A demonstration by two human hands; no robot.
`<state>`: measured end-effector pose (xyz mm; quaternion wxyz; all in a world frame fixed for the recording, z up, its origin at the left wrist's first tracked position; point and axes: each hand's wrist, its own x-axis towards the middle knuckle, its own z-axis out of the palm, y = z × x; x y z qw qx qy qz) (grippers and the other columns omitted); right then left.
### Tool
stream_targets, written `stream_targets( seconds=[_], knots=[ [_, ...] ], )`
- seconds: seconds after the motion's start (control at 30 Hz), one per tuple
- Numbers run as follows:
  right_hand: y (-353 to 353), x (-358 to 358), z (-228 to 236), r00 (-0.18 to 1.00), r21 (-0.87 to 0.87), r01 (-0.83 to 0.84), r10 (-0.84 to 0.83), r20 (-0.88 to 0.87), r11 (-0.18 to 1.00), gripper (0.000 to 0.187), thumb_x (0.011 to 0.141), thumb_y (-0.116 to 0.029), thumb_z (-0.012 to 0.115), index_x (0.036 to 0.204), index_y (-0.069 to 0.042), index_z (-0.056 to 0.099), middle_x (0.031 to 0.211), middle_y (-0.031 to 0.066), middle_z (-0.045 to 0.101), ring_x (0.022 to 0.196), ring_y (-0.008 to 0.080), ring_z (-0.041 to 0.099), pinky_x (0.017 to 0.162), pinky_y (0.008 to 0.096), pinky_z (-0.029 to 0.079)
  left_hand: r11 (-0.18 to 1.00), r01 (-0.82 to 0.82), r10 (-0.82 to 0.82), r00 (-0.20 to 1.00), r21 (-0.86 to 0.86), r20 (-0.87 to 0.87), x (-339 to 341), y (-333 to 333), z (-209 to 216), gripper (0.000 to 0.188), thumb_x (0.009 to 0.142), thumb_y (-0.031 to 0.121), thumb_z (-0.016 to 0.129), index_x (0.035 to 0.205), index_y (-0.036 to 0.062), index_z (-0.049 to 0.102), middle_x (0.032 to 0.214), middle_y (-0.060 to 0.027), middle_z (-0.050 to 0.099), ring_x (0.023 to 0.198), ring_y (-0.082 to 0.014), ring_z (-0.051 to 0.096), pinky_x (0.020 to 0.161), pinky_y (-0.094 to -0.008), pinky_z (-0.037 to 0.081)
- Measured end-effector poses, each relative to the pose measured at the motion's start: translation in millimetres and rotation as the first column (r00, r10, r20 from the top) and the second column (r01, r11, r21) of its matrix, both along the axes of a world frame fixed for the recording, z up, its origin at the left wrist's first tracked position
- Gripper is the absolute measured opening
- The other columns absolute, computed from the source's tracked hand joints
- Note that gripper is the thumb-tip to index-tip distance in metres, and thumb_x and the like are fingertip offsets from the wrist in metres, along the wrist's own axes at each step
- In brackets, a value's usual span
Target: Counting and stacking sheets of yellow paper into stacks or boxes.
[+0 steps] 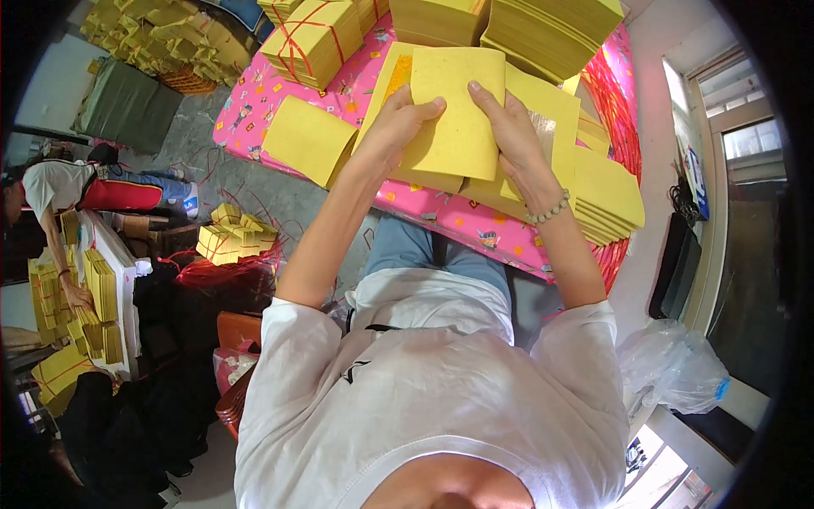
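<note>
Between my two hands is a folded yellow paper sheet (458, 97), held over the pink table. My left hand (394, 123) grips its left side with the thumb on top. On the opposite side, my right hand (513, 127) pinches the edge, thumb also on top; a beaded bracelet circles that wrist. Beneath lie flat yellow sheets (555, 106), one with a shiny silvery patch and one with an orange patch near my left fingers. A folded yellow stack (309, 136) rests left of my left hand. Fanned folded papers (606, 195) sit beside my right forearm.
Tied yellow bundles (314, 42) and tall yellow stacks (551, 34) stand along the far side of the pink patterned tablecloth (246, 110). Red strings (619, 110) hang at the right. At left, another person (64, 187) handles yellow bundles on a white table (127, 271).
</note>
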<state>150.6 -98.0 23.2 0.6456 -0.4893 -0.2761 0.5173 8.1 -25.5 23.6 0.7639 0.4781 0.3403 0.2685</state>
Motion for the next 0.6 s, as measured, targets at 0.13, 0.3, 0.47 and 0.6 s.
stream_targets(
  seconds=[0.13, 0.3, 0.47, 0.6],
  knots=[
    [1, 3, 0, 0.993, 0.030, 0.024, -0.027, 0.116, 0.999, 0.036, 0.092, -0.025, 0.058, 0.114, 0.002, 0.055, 0.104, 0.0089, 0.063, 0.090, 0.0115, 0.061, 0.076, 0.0248, 0.051, 0.990, -0.056, 0.039, 0.991, 0.132, 0.126, 1, -10, -5, 0.038, 0.089, 0.007, 0.056, 0.124, -0.0014, 0.044, 0.114, -0.0108, 0.059, 0.103, -0.0186, 0.058, 0.087, -0.0311, 0.047],
    [-4, -2, 2, 0.976, 0.142, 0.094, -0.120, 0.184, 0.985, 0.032, 0.093, -0.025, 0.056, 0.110, 0.002, 0.057, 0.100, 0.0073, 0.065, 0.086, 0.0095, 0.060, 0.074, 0.0233, 0.049, 0.941, -0.139, 0.090, 0.981, 0.310, 0.169, -1, -22, -8, 0.043, 0.089, 0.004, 0.053, 0.129, -0.0019, 0.037, 0.121, -0.0117, 0.053, 0.111, -0.0173, 0.051, 0.094, -0.0307, 0.041],
    [-2, 6, 7, 0.971, 0.112, 0.109, -0.130, 0.203, 0.988, 0.028, 0.094, -0.022, 0.054, 0.109, 0.002, 0.058, 0.101, 0.0059, 0.065, 0.087, 0.0082, 0.059, 0.076, 0.0232, 0.048, 0.959, -0.112, 0.057, 0.976, 0.259, 0.211, -6, -27, -7, 0.045, 0.090, 0.005, 0.053, 0.130, -0.0019, 0.036, 0.122, -0.0119, 0.052, 0.112, -0.0177, 0.051, 0.095, -0.0307, 0.041],
    [0, 2, 7, 0.973, 0.193, 0.136, -0.168, 0.159, 0.972, 0.028, 0.094, -0.023, 0.055, 0.109, 0.001, 0.058, 0.099, 0.0050, 0.065, 0.085, 0.0076, 0.058, 0.076, 0.0228, 0.047, 0.960, -0.110, 0.055, 0.976, 0.257, 0.212, -8, -28, -11, 0.045, 0.090, 0.004, 0.053, 0.130, -0.0016, 0.036, 0.123, -0.0118, 0.052, 0.113, -0.0178, 0.051, 0.095, -0.0305, 0.040]
  ],
)
